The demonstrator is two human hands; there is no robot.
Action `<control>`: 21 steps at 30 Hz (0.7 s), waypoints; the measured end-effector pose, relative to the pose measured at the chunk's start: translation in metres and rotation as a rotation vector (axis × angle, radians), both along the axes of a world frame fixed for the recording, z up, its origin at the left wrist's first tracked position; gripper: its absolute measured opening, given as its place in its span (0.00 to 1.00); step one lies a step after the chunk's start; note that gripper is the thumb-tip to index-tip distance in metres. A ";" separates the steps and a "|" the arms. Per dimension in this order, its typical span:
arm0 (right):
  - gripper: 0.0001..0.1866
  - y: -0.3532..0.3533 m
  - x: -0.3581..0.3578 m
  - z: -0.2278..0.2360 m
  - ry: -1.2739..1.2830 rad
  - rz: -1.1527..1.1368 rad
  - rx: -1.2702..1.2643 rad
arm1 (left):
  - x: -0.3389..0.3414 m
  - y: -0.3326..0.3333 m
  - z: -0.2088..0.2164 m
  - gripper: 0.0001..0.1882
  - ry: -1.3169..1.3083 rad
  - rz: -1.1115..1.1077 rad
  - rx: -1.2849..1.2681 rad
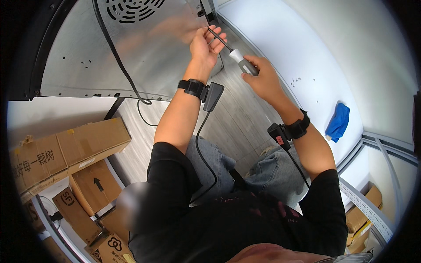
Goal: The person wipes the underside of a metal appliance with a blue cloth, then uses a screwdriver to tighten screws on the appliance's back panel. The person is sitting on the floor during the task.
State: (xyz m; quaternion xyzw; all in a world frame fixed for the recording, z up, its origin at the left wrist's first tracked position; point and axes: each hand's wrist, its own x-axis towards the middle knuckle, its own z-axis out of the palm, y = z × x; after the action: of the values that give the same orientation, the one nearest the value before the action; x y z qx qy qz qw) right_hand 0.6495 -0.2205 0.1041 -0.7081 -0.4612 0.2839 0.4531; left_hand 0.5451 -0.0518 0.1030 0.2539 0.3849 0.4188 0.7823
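My right hand (263, 79) is closed round the grey and white handle of a screwdriver (244, 62). Its thin dark shaft slants up and left to the edge of a large sheet-metal panel (144, 57). At the shaft's tip, my left hand (205, 46) pinches with thumb and forefinger, the other fingers loosely curled beside the shaft. Whether a small screw sits at the tip is too small to tell. The panel has round vent slots, and a black bracket (212, 17) stands at its upper right corner. Both wrists wear black straps with cabled devices.
A black cable (115, 50) hangs across the panel and loops onto the wood-look floor (228, 127). Cardboard boxes (94, 140) are stacked at the left. On a white surface (302, 57) at the right lies a blue cloth-like item (338, 122); metal shelving (366, 204) stands below it.
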 end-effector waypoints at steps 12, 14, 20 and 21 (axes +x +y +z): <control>0.24 -0.002 -0.005 0.012 -0.007 -0.004 0.083 | -0.008 0.008 -0.014 0.13 -0.126 -0.074 -0.007; 0.24 -0.002 -0.003 0.006 0.012 -0.003 0.110 | -0.008 0.007 -0.013 0.13 -0.091 -0.093 0.002; 0.24 -0.012 0.015 0.037 0.446 0.032 -0.067 | -0.009 -0.001 -0.014 0.13 -0.069 -0.173 0.087; 0.24 -0.014 0.021 0.040 0.447 0.042 -0.057 | -0.010 0.000 -0.017 0.13 -0.077 -0.198 0.097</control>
State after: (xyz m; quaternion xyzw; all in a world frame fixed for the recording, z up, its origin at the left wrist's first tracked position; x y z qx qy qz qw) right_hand 0.6706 -0.2347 0.1443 -0.6301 -0.3557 0.4561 0.5180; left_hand 0.5355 -0.0522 0.0858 0.3120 0.3069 0.3673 0.8207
